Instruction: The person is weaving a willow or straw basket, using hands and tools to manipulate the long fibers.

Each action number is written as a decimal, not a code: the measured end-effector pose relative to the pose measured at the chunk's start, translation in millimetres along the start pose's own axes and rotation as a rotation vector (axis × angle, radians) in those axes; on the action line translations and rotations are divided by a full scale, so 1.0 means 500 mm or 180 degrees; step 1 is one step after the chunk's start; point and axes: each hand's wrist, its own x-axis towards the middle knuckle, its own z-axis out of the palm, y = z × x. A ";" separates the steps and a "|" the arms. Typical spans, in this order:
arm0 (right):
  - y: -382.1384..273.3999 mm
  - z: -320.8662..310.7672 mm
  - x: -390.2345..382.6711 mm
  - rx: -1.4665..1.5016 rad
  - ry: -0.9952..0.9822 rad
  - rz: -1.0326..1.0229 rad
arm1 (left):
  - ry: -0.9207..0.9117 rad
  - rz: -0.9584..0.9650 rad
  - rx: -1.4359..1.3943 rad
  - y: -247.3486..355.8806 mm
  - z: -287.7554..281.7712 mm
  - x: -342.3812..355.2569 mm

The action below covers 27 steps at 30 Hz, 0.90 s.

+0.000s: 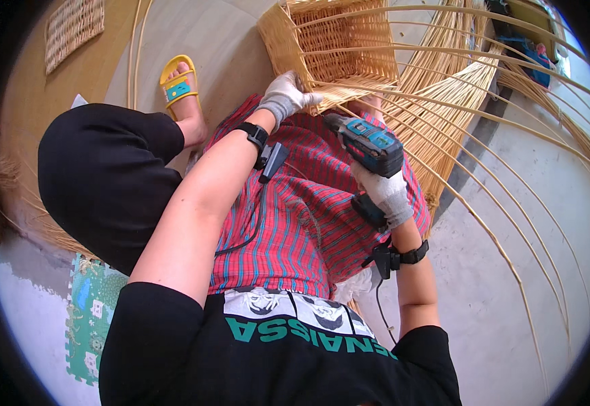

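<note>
A square-sided woven wicker basket (339, 62) leans at the top middle above my lap, its open side facing me and long loose canes (484, 111) fanning out to the right. My left hand (285, 98), in a pale work glove, is closed on the basket's near left corner. In my gloved right hand (384, 189) is a black and teal cordless power tool (369, 143). Its front end points up and left, close below the basket's near edge. I cannot tell whether the tip touches the wicker. My right fingers are partly hidden behind the tool.
Bundles of thin canes (444, 122) lie on the floor to the right. At the far left is a flat woven panel (75, 30). A foot in a yellow slide sandal (178, 84) rests beyond my left knee. A green foam mat (92, 318) lies at lower left.
</note>
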 end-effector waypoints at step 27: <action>-0.004 0.000 0.035 -0.0282 0.0178 -0.0881 | -0.0214 -0.0008 -0.0419 0.020 -0.008 -0.010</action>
